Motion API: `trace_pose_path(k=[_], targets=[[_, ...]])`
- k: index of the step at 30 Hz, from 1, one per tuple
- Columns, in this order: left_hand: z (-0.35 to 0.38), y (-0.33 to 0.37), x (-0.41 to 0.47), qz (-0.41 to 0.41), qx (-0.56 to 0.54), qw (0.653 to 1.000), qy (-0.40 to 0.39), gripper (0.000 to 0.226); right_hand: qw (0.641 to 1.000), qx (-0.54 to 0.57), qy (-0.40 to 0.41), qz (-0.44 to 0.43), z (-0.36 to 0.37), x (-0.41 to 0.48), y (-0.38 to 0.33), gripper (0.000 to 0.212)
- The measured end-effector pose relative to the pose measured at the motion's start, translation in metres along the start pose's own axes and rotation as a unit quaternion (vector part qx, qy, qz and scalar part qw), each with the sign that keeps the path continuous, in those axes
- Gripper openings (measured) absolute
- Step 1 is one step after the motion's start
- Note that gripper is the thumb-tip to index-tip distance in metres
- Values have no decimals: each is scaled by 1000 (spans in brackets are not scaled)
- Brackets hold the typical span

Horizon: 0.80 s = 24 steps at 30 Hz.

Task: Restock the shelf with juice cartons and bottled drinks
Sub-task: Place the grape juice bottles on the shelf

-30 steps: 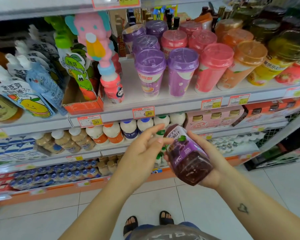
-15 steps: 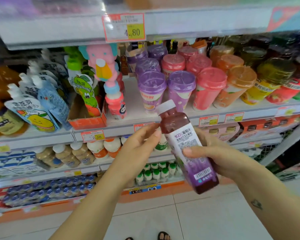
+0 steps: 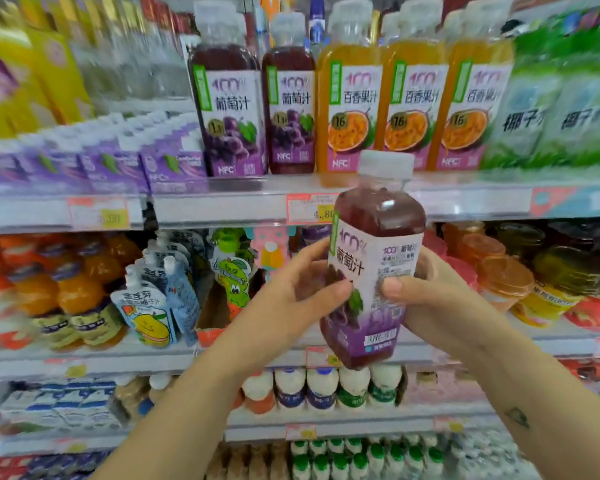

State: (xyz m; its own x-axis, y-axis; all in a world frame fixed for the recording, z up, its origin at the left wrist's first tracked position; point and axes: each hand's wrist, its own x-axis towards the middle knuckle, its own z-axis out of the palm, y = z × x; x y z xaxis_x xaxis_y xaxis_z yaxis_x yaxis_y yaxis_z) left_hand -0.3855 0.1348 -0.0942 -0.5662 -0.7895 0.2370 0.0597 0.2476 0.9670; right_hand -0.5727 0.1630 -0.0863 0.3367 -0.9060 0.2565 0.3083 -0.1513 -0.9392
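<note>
Head view, landmark: two shelved grape juice bottles (image 3: 246,109) stand upright on the upper shelf (image 3: 222,209), labels facing out.
Bottle in hand: a matching grape juice bottle (image 3: 371,271) is held below and to the right of the landmark, in front of the shelf edge. It is nearly upright, cap leaning slightly right, and not yet on the shelf.
Left hand: the left hand (image 3: 291,289) grasps the bottle's left side, thumb across the front label.
Right hand: the right hand (image 3: 426,296) grasps the right side, thumb on the label and fingers wrapped behind.
Neighbours: passion fruit bottles (image 3: 413,109) stand just right of the landmark and purple cartons (image 3: 118,161) just left.
Free slot: none shows beside the landmark; whether there is room behind it cannot be told.
Doing it well: probably lift the cap clear of the shelf edge and steer up and left to the grape row. Turn the grape picture outward, set the base flat, and avoid nudging the passion fruit bottles.
</note>
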Motion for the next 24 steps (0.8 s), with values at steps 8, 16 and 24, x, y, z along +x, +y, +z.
trace_pose_path(k=[8,16,24], targets=[[-20,24,9,44,-30,997,53,34,994,-104,-31,-10,22,35,-35,57],[-37,52,16,122,112,968,189,50,916,-361,63,-162,48,66,-105,77],[-49,85,51,201,287,890,292,51,823,-501,21,-267,65,100,-152,58]])
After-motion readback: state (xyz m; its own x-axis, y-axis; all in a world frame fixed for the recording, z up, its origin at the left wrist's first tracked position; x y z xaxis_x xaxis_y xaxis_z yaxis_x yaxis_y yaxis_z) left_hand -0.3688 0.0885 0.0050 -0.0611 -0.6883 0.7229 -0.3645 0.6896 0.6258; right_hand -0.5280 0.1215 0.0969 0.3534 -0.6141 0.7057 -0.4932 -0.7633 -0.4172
